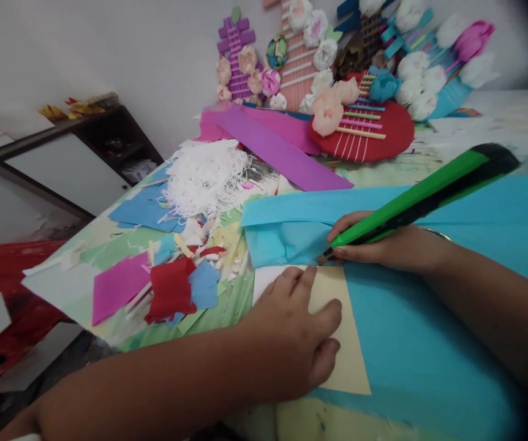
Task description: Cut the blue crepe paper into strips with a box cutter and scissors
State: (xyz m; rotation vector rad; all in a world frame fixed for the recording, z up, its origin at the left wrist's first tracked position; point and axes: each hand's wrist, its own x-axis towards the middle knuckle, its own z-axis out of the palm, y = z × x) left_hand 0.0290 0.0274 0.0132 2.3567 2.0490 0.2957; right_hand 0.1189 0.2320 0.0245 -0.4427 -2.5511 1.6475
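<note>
No readable text, no legible labels, brands, numbers or signs

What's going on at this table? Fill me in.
A person's left hand presses a pale yellow sheet down on turquoise paper. The right hand grips a green-and-black utility knife, its tip at the sheet's far edge; whether it is cutting there is hard to tell. Farther left lie paper scraps and a heap of white string, with a red flower-trimmed craft beyond the turquoise paper.

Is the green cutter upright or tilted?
Tilted: the green cutter slants up rightward from its tip near the pale yellow sheet.
</note>
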